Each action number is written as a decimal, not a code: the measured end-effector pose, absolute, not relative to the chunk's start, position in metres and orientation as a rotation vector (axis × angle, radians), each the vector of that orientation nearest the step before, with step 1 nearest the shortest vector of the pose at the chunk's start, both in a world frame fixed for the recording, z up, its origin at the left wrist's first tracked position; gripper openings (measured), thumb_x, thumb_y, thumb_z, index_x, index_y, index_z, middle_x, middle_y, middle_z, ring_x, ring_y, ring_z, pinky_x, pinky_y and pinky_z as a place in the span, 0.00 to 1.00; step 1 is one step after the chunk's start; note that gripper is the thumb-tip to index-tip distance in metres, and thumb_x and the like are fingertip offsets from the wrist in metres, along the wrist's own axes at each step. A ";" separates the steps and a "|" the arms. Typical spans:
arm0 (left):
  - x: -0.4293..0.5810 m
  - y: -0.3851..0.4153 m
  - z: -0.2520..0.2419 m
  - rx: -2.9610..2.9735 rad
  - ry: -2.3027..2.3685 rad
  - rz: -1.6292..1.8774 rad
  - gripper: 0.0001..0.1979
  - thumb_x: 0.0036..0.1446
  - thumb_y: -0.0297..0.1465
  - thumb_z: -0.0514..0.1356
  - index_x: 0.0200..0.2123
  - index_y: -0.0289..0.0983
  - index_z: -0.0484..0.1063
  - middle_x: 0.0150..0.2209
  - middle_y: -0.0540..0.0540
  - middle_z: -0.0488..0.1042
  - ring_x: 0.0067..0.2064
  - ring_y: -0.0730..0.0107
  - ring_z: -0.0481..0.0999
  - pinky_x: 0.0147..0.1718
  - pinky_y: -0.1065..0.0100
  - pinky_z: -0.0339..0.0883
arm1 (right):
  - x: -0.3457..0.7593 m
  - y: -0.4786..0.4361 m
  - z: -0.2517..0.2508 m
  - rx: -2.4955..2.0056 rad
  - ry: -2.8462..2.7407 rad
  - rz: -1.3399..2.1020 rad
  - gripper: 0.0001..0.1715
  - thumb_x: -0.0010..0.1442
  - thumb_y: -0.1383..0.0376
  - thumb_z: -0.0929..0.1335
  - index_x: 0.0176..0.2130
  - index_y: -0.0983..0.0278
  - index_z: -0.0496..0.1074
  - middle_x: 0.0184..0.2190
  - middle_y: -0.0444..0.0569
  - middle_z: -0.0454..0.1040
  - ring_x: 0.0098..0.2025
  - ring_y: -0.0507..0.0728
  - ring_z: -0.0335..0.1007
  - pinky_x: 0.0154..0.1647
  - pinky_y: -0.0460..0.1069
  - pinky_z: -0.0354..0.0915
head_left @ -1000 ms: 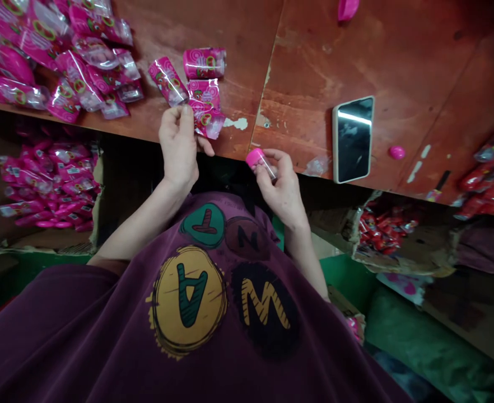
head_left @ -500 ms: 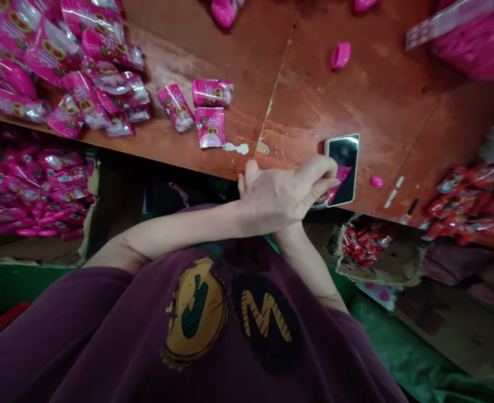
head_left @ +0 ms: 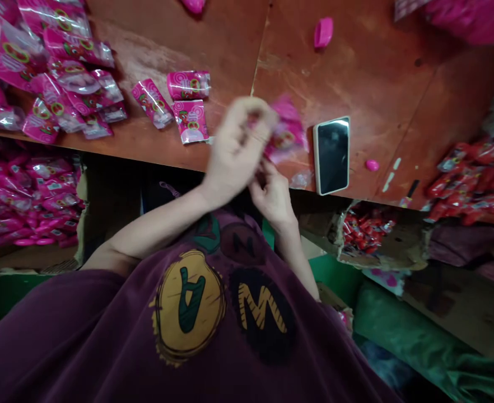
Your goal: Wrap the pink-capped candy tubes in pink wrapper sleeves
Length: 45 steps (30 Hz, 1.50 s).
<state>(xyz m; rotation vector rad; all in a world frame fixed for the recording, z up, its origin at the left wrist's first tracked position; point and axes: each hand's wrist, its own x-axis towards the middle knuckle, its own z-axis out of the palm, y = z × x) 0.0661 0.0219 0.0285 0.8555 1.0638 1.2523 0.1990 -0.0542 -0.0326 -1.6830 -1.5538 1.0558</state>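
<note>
Hands (head_left: 247, 159) perhaps around blurred pink packet (head_left: 288, 133)

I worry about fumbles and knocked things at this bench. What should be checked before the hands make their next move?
1. Grip of the left hand on the pink packet: ok, fingers look closed on it, though blurred.
2. What the right hand holds: cannot tell, its fingers are hidden behind the left hand.
3. Which end of the pink packet is open: cannot tell, motion blur.
4. Room around the phone: not ok, it lies close beside the pink packet, near the edge of the table.
5. More packets within sight: ok, loose packets lie on the table to the left of the hands.
</note>
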 end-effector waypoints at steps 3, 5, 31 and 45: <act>0.034 0.043 0.015 0.740 1.160 1.350 0.10 0.73 0.35 0.62 0.38 0.41 0.67 0.28 0.55 0.70 0.22 0.79 0.71 0.19 0.73 0.58 | 0.192 -0.062 -0.026 -1.656 -1.206 1.121 0.24 0.70 0.50 0.69 0.60 0.57 0.71 0.46 0.49 0.83 0.42 0.56 0.80 0.48 0.54 0.78; 0.017 0.045 0.008 0.696 1.231 1.244 0.10 0.73 0.34 0.62 0.37 0.41 0.66 0.24 0.57 0.67 0.22 0.78 0.73 0.18 0.73 0.56 | 0.184 -0.066 -0.023 -1.577 -1.012 1.189 0.24 0.68 0.49 0.71 0.58 0.55 0.70 0.45 0.47 0.83 0.37 0.53 0.79 0.42 0.50 0.78; 0.013 -0.005 0.014 0.529 1.180 0.761 0.15 0.68 0.42 0.67 0.36 0.40 0.68 0.21 0.56 0.73 0.16 0.77 0.73 0.17 0.75 0.61 | 0.143 -0.052 -0.043 -1.456 -0.812 1.052 0.23 0.61 0.54 0.75 0.52 0.53 0.66 0.40 0.41 0.72 0.39 0.51 0.72 0.44 0.49 0.74; 0.008 -0.001 0.013 0.487 1.219 0.831 0.15 0.66 0.46 0.68 0.37 0.41 0.74 0.22 0.55 0.71 0.15 0.82 0.61 0.16 0.73 0.56 | 0.139 -0.051 -0.038 -1.350 -0.652 1.180 0.20 0.63 0.51 0.74 0.48 0.53 0.65 0.29 0.36 0.64 0.26 0.48 0.61 0.30 0.47 0.70</act>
